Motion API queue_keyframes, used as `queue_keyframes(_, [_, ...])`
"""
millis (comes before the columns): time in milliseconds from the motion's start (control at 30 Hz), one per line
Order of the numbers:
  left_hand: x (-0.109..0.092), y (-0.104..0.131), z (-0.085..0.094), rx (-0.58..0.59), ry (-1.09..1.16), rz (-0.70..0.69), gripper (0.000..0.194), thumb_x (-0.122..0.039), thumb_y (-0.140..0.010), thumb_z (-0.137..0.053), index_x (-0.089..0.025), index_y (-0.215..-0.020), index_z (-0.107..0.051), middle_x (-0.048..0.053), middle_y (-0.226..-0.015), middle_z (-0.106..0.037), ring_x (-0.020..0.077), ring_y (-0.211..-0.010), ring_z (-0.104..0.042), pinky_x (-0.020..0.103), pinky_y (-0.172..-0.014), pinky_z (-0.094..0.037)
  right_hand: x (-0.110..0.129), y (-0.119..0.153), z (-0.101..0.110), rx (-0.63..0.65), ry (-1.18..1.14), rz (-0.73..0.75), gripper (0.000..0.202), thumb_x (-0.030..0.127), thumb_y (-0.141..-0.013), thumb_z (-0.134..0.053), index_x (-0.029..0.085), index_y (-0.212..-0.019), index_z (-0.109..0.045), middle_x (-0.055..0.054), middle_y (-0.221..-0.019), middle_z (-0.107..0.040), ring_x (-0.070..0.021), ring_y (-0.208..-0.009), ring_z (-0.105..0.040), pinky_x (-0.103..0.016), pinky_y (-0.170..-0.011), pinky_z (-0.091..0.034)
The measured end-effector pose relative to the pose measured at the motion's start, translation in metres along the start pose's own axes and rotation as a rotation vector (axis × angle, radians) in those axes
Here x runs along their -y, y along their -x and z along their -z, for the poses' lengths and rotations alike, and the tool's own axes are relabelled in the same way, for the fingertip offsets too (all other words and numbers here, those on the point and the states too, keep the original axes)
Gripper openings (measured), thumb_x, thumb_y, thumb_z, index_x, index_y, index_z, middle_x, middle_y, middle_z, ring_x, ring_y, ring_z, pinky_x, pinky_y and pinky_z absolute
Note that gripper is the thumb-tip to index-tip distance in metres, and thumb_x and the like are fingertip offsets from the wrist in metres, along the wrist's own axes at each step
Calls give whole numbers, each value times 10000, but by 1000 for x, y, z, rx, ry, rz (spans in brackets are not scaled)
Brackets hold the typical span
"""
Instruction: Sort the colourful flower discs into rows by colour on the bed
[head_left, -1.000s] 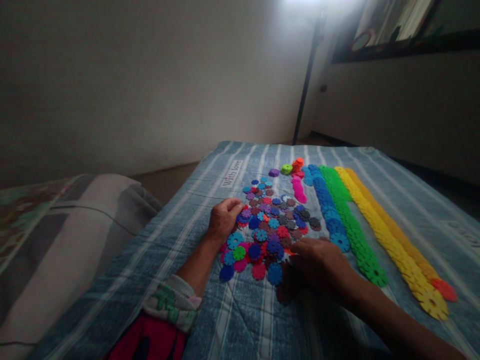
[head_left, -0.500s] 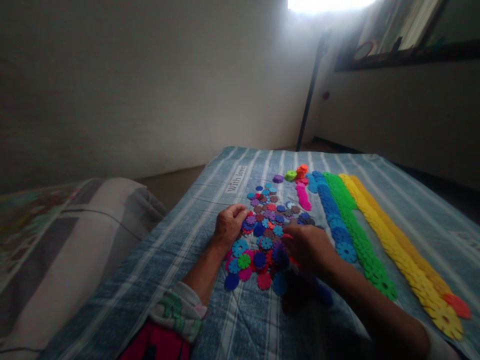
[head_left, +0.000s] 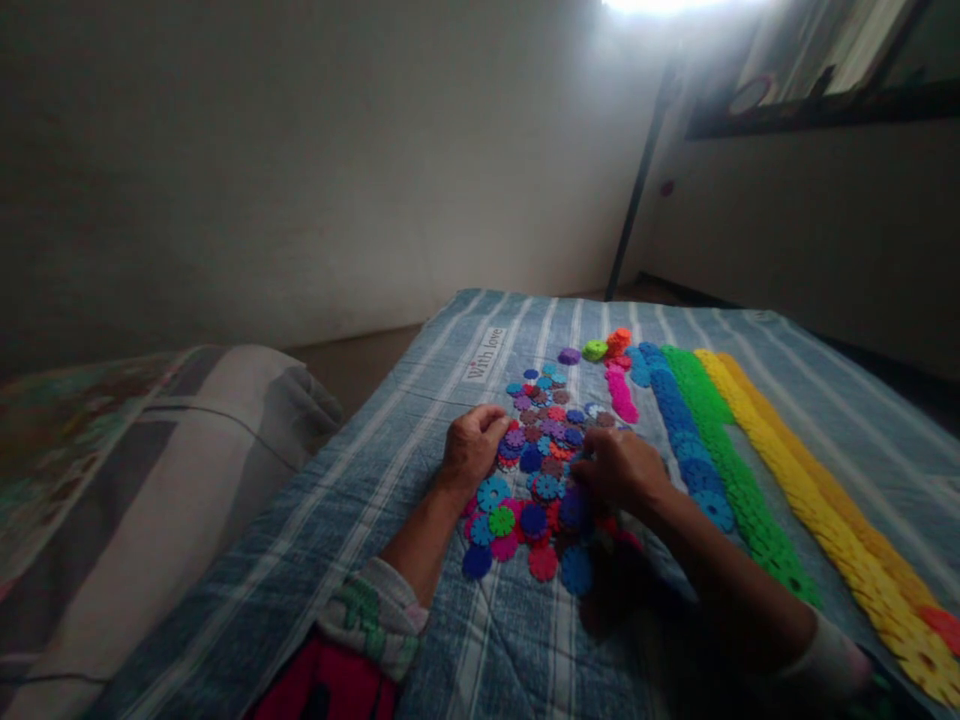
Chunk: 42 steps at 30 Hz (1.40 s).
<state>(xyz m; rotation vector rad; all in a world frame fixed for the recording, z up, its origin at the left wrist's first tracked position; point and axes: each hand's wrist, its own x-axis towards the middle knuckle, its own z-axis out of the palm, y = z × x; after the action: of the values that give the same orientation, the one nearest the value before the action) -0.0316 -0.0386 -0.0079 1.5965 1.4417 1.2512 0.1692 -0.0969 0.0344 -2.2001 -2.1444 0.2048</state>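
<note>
Many flat notched discs in mixed colours lie in a loose pile (head_left: 533,520) on the striped bed cover. My left hand (head_left: 474,445) rests at the pile's left edge, fingertips pinched by a red disc; what they hold is too small to tell. Over the pile's right side is my right hand (head_left: 619,468), its fingers curled down and their tips partly hidden. Overlapping rows run away from me on the right: blue (head_left: 679,425), green (head_left: 739,490), yellow (head_left: 817,525) and orange (head_left: 832,490). A short pink row (head_left: 621,393) lies beyond the pile.
Small purple (head_left: 569,356), lime (head_left: 595,350) and orange-red (head_left: 619,342) stacks sit at the far side. The blue striped bed cover (head_left: 300,560) reads "With love". A grey and white draped surface (head_left: 202,440) stands at left; a lamp pole (head_left: 637,190) rises behind.
The view has shifted slightly, so the bed and discs appear farther right. My right hand has moved slightly away from me over the pile. My left hand stays at its left edge.
</note>
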Motion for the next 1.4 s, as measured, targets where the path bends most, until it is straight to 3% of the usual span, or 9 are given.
queue_keyframes(167, [-1,1,1,4,-10,15,209,-358,-724,-624,-182,-804,-703,32,-752,-727,204,-798,-673,289,-726,-510,-13,-8,5,-25,-125,-1,121,273,-755,-645,211,-838,-707,-57,-865,-699,-200,-809,-640,-241,-562,-331])
queue_keyframes(367, [-2,2,0,3,14,13,223,-364,-711,-639,-185,-825,-708,33,-766,-732,206,-805,-677,299,-752,-515,-17,-20,13,-24,-268,7,162,329,-782,-626,211,-809,-734,-15,-706,-672,-156,-681,-610,-228,-537,-333])
queue_keyframes(567, [-1,1,0,5,30,8,222,-365,-705,-646,-186,-819,-710,36,-787,-737,212,-815,-680,307,-763,-519,-2,-36,7,-49,-297,58,159,319,-787,-627,211,-805,-742,-24,-754,-695,-158,-726,-620,-232,-565,-341])
queue_keyframes(833, [0,0,-1,5,9,13,216,-352,-711,-632,-178,-813,-709,40,-793,-736,206,-816,-675,297,-755,-512,-16,-44,10,-119,-252,-63,220,286,-834,-557,164,-872,-736,-103,-837,-709,-203,-792,-629,-257,-600,-361])
queue_keyframes(1067, [-4,1,0,3,-20,22,226,-362,-717,-636,-177,-821,-711,38,-797,-731,202,-799,-672,308,-770,-511,-11,-44,11,-1,-341,44,171,305,-791,-646,162,-752,-732,-14,-633,-650,-129,-621,-595,-205,-505,-321])
queue_keyframes(1200, [-5,2,0,1,-3,23,219,-364,-705,-647,-183,-807,-713,33,-781,-730,204,-801,-670,305,-762,-512,-7,-46,10,16,-319,49,155,282,-781,-641,167,-788,-745,-22,-639,-647,-132,-613,-582,-215,-497,-304])
queue_keyframes(1400, [-3,1,0,-7,6,40,216,-365,-691,-656,-186,-798,-715,33,-740,-723,208,-789,-668,298,-733,-509,-7,-45,8,52,-240,20,247,369,-776,-630,163,-681,-726,-38,-595,-620,-142,-569,-560,-239,-483,-284])
